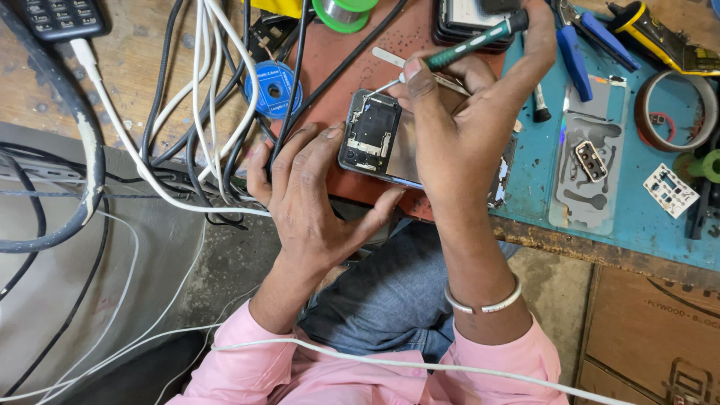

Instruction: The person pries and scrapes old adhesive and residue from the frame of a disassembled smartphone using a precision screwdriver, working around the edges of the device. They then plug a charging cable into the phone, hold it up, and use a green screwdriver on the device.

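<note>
His left hand [311,199] clamps the opened phone [373,133] at the bench edge while his right hand [457,112] pinches a green screwdriver [469,43] into it, and a slip might gouge the exposed board.

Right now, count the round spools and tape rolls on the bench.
3, perhaps more hidden. A blue spool lies among the cables left of the opened phone; a green spool at the top edge; a brown tape roll on the blue mat.

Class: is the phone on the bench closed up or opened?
Opened: the phone has no back cover, exposing internal parts; the left hand steadies it.
</note>
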`<state>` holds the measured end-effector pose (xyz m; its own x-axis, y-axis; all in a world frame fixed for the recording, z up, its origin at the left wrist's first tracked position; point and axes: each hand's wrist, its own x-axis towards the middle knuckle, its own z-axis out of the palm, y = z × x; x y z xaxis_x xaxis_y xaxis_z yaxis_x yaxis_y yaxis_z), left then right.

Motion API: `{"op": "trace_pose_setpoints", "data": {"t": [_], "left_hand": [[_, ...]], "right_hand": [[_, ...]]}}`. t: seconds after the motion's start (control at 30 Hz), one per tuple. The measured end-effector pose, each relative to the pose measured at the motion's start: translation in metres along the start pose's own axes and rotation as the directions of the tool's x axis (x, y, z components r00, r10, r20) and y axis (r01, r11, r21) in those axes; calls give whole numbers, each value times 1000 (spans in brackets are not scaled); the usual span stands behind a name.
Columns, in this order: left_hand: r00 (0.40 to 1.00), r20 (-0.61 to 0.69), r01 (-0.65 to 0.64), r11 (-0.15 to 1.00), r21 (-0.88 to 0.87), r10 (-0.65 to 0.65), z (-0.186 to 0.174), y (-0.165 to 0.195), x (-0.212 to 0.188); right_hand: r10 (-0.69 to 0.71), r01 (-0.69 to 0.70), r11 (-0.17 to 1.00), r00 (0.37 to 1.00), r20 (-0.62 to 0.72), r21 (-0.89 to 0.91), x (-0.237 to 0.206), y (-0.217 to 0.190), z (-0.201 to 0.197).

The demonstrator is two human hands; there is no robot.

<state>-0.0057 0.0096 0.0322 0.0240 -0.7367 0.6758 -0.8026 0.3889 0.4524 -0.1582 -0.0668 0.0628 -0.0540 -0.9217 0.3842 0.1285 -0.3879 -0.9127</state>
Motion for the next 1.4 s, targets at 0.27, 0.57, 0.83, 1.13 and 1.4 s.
{"op": "trace_pose_setpoints", "data": {"t": [0.27,0.57,0.83,1.13,1.4], "left_hand": [[1000,-9,-8,1000,11,9,2,-1,-2],[1000,-7,-14,1000,4,14,1,-3,-2],[1000,-11,-16,1000,9,16,1,-3,-2],[1000,-14,-18,1000,13,18,1,-3,-2],[1000,-9,-26,999,21,26,2,-4,-2]], "right_hand": [[-16,16,1000,1000,23,-5,2,4,5],[-36,39,997,999,41,-70,1,0,7],[-75,77,996,996,45,-42,1,5,7],[-63,65,998,997,49,-24,-1,7,6],[-65,67,997,997,41,-46,-1,7,5]]}}
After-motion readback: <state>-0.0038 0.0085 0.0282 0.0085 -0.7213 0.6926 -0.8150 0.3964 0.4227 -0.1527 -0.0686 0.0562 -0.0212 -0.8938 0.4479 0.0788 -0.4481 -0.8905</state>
